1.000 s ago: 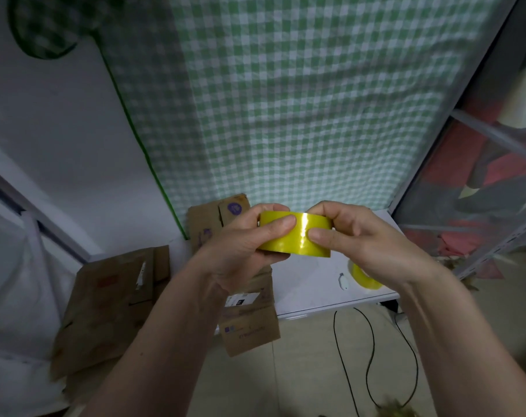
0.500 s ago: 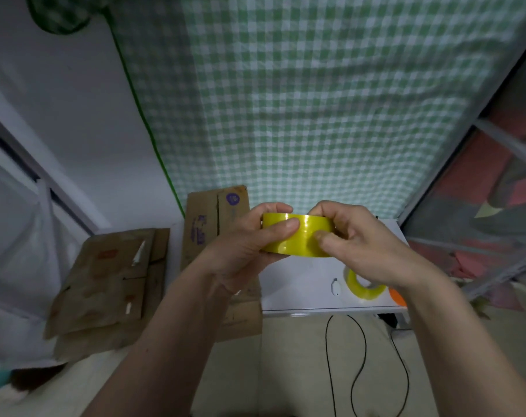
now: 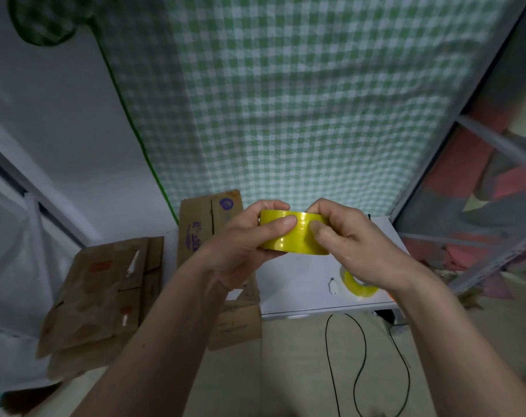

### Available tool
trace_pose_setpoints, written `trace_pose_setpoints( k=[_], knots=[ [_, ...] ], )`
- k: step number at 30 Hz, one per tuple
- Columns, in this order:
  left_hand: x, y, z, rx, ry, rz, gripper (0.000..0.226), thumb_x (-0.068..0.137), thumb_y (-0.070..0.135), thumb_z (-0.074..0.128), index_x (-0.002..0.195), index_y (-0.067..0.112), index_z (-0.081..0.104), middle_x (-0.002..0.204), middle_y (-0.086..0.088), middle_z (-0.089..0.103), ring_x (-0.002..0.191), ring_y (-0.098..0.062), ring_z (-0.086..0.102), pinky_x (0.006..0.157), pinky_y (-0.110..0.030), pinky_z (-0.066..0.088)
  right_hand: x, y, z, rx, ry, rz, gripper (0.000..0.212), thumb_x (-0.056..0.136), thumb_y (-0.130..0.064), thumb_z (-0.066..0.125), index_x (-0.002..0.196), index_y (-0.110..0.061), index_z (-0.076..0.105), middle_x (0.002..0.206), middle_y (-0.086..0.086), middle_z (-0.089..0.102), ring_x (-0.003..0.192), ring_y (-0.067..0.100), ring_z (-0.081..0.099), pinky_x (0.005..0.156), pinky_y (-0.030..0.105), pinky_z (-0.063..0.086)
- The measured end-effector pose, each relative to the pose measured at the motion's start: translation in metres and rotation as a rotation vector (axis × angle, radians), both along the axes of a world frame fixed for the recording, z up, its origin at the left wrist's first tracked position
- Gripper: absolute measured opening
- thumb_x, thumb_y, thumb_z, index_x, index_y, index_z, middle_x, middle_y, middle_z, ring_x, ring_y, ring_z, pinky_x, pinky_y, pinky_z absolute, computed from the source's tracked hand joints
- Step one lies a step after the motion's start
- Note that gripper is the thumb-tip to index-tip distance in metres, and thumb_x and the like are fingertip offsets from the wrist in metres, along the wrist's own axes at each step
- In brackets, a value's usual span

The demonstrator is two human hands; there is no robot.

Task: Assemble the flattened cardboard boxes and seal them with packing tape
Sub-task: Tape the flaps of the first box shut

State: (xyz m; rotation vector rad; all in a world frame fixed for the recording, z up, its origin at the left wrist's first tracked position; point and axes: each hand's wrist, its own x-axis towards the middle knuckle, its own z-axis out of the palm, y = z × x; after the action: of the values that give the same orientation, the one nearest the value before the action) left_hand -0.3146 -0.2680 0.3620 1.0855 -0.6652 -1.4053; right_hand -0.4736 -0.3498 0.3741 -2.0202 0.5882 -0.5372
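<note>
Tape roll (image 3: 291, 234) sits raised between both hands, above the bench (image 3: 309, 284). Left hand (image 3: 240, 251) grips it steady; right hand (image 3: 352, 245) fingers (image 3: 315, 227) pinch its face, probably hunting the loose end. Flat boxes (image 3: 96, 293) wait at left.

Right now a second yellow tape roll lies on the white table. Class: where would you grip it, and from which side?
The second tape roll seems to lie flat on the white table, hole up, partly hidden by the right hand. Probably best from above: thumb inside the hole, fingers on the outer wall, pinching its near edge.
</note>
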Motion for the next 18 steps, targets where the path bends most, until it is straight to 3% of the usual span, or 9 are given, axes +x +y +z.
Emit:
trace_pose_setpoints(
  k=[8, 14, 18],
  knots=[
    [0.009, 0.004, 0.004, -0.008, 0.012, -0.016, 0.037, 0.072, 0.017, 0.067, 0.107, 0.015, 0.057, 0.106, -0.009, 0.057, 0.091, -0.019, 0.062, 0.081, -0.032, 0.058, 0.009, 0.008, 0.003, -0.048, 0.014, -0.005, 0.017, 0.083, -0.028, 0.037, 0.080, -0.019, 0.051, 0.062, -0.020, 0.046, 0.061, 0.001, 0.042, 0.056, 0.014, 0.034],
    [0.008, 0.008, 0.003, -0.013, 0.012, -0.014, 0.038, 0.071, 0.017, 0.068, 0.107, 0.015, 0.057, 0.108, -0.009, 0.058, 0.094, -0.020, 0.063, 0.083, -0.033, 0.058, 0.006, 0.010, 0.004, -0.004, 0.000, 0.014, 0.022, 0.086, -0.034, 0.040, 0.082, -0.016, 0.053, 0.066, -0.010, 0.044, 0.064, 0.007, 0.040, 0.061, 0.029, 0.035],
    [0.005, 0.011, 0.000, -0.003, 0.006, -0.003, 0.038, 0.071, 0.019, 0.068, 0.108, 0.015, 0.057, 0.109, -0.008, 0.057, 0.097, -0.021, 0.061, 0.088, -0.036, 0.055, 0.004, 0.011, 0.003, 0.010, 0.004, 0.038, 0.019, 0.086, -0.031, 0.039, 0.081, -0.019, 0.053, 0.064, -0.016, 0.045, 0.064, 0.006, 0.041, 0.062, 0.028, 0.036]
  ],
)
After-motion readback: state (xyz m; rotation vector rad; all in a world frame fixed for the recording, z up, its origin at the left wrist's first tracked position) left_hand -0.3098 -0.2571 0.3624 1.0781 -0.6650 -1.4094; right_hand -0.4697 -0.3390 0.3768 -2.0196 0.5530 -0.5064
